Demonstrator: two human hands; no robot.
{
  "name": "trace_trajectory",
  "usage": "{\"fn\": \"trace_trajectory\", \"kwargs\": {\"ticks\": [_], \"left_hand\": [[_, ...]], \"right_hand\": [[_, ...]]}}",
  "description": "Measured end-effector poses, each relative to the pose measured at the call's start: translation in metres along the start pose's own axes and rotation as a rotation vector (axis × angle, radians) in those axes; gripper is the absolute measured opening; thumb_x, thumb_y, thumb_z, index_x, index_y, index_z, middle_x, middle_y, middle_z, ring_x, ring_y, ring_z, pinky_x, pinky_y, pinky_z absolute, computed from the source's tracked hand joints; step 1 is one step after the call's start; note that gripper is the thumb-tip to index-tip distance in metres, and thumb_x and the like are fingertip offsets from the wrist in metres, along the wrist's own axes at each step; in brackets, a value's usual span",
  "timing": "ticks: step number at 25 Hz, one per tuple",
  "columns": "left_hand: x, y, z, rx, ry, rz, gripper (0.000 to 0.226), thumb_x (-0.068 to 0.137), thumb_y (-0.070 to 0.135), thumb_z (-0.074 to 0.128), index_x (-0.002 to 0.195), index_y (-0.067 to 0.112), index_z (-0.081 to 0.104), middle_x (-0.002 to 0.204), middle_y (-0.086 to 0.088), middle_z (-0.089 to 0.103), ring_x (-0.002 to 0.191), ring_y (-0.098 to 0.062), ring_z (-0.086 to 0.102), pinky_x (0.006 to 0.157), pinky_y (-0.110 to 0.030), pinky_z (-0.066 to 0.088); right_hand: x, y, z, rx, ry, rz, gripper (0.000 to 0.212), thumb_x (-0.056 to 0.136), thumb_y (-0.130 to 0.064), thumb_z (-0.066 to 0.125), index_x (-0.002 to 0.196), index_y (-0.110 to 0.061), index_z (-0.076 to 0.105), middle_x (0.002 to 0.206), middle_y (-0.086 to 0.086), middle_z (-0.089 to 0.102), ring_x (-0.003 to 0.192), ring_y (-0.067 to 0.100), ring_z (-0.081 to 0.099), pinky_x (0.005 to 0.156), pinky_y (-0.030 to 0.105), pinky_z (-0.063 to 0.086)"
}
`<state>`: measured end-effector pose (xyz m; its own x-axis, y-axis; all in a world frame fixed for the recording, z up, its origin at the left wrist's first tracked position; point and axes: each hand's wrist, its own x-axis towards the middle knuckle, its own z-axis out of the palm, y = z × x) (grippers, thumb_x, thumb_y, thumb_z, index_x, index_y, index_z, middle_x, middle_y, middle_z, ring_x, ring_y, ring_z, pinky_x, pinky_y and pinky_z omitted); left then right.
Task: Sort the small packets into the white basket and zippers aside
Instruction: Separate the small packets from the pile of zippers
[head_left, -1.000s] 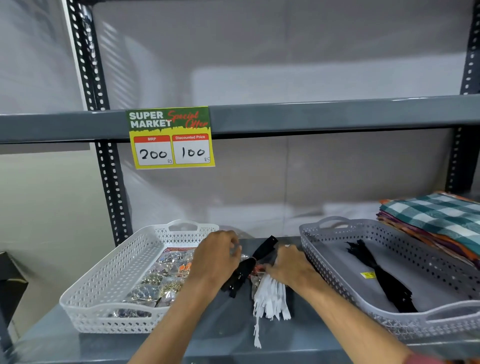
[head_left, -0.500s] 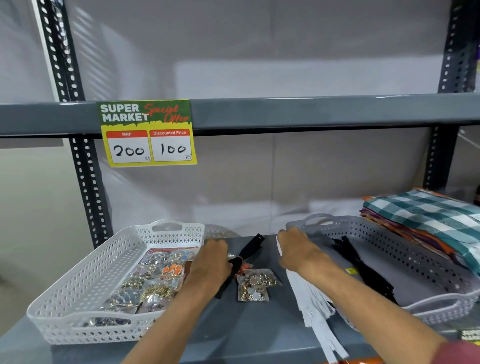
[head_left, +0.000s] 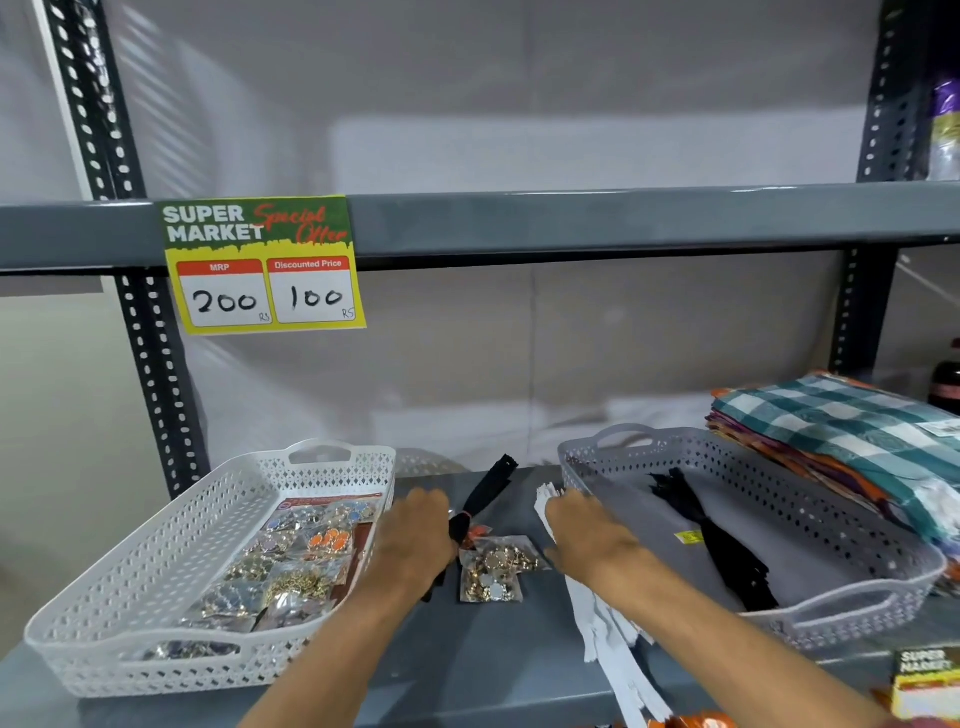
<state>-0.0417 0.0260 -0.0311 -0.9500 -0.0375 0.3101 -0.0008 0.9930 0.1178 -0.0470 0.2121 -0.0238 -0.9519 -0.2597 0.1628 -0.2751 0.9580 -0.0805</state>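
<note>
Seen from above a grey shelf (head_left: 467, 670). At left, white basket (head_left: 156, 561) filled with small packets (head_left: 291, 566) of shiny trinkets. One loose packet (head_left: 491, 571) flat on the shelf between both hands. Left hand (head_left: 413, 545) closed around a black zipper bundle (head_left: 485, 493) just beside the basket. Right hand (head_left: 587, 540) gripping white zippers (head_left: 610, 639) at the near rim of a grey basket (head_left: 831, 519) holding black zippers (head_left: 722, 556). Folded checked cloths (head_left: 852, 431) far right.
</note>
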Motion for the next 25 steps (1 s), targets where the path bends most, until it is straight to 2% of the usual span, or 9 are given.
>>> {"fn": "trace_trajectory", "kwargs": {"ticks": [2,4,8,11,13,15,17,21,25], "left_hand": [[-0.001,0.002,-0.002,-0.029,-0.002,0.0,0.017,0.084,0.019,0.07,0.089,0.005,0.061,0.086,-0.012,0.063,0.078,-0.027,0.066,0.062,-0.032,0.045],[0.002,0.0,-0.002,-0.117,-0.026,-0.042,0.024,0.08,0.023,0.075,0.072,0.009,0.058,0.069,-0.006,0.058,0.066,-0.023,0.067,0.053,-0.028,0.043],[0.008,0.001,-0.02,-0.385,-0.05,-0.132,0.032,0.079,0.017,0.077,0.058,0.012,0.053,0.05,0.003,0.053,0.036,-0.004,0.048,0.03,-0.013,0.032],[0.008,0.013,-0.042,-0.609,0.023,-0.135,0.036,0.078,0.01,0.076,0.049,0.014,0.054,0.032,0.007,0.052,0.026,-0.001,0.047,0.029,-0.011,0.031],[0.006,0.029,-0.049,-0.737,0.009,-0.101,0.029,0.076,0.01,0.078,0.051,0.006,0.064,0.039,0.007,0.063,0.032,0.0,0.058,0.033,-0.014,0.04],[0.0,0.05,-0.045,-0.829,-0.028,-0.1,0.016,0.074,0.013,0.08,0.069,-0.001,0.074,0.057,-0.002,0.073,0.043,-0.005,0.067,0.04,-0.02,0.049],[-0.005,0.07,-0.031,-0.804,-0.049,-0.113,0.022,0.069,0.019,0.082,0.072,0.0,0.072,0.057,0.0,0.068,0.042,-0.007,0.059,0.041,-0.02,0.043],[-0.017,0.096,-0.003,-0.648,-0.06,-0.083,0.021,0.066,0.021,0.076,0.055,0.009,0.063,0.045,0.0,0.049,0.039,-0.013,0.04,0.035,-0.02,0.03],[-0.023,0.092,0.008,-0.51,-0.075,-0.03,0.04,0.077,0.032,0.073,0.05,0.008,0.056,0.045,-0.001,0.052,0.04,-0.017,0.047,0.045,-0.03,0.04]], "right_hand": [[-0.004,0.004,-0.01,0.101,0.106,0.023,0.032,0.093,-0.028,0.06,0.115,-0.005,0.064,0.118,0.014,0.061,0.109,0.032,0.061,0.079,0.034,0.051],[-0.01,0.011,-0.022,0.186,0.235,0.026,0.035,0.091,-0.038,0.06,0.11,-0.01,0.069,0.11,0.011,0.068,0.101,0.03,0.066,0.081,0.037,0.056],[-0.029,0.035,-0.035,0.369,0.305,0.05,0.031,0.087,-0.042,0.063,0.106,-0.019,0.072,0.099,0.005,0.072,0.092,0.022,0.068,0.084,0.04,0.056],[-0.039,0.046,-0.04,0.45,0.318,0.044,0.027,0.087,-0.04,0.066,0.103,-0.02,0.074,0.093,-0.001,0.072,0.085,0.012,0.067,0.081,0.027,0.056],[-0.039,0.049,-0.043,0.467,0.328,0.038,0.023,0.088,-0.035,0.067,0.101,-0.018,0.074,0.091,-0.005,0.072,0.082,0.005,0.065,0.074,0.015,0.051],[-0.037,0.05,-0.048,0.476,0.347,0.03,0.022,0.088,-0.033,0.067,0.1,-0.017,0.074,0.092,-0.006,0.072,0.079,-0.001,0.063,0.068,0.008,0.045],[-0.035,0.049,-0.052,0.481,0.361,0.02,0.021,0.088,-0.031,0.067,0.101,-0.015,0.074,0.093,-0.005,0.074,0.08,0.003,0.065,0.073,0.012,0.049],[-0.028,0.043,-0.052,0.455,0.382,0.004,0.02,0.087,-0.033,0.067,0.095,-0.017,0.077,0.088,-0.003,0.076,0.08,0.009,0.068,0.08,0.027,0.058],[-0.022,0.03,-0.037,0.424,0.313,-0.039,0.018,0.088,-0.031,0.065,0.092,-0.018,0.076,0.084,-0.001,0.074,0.08,0.015,0.069,0.077,0.033,0.059]]}}
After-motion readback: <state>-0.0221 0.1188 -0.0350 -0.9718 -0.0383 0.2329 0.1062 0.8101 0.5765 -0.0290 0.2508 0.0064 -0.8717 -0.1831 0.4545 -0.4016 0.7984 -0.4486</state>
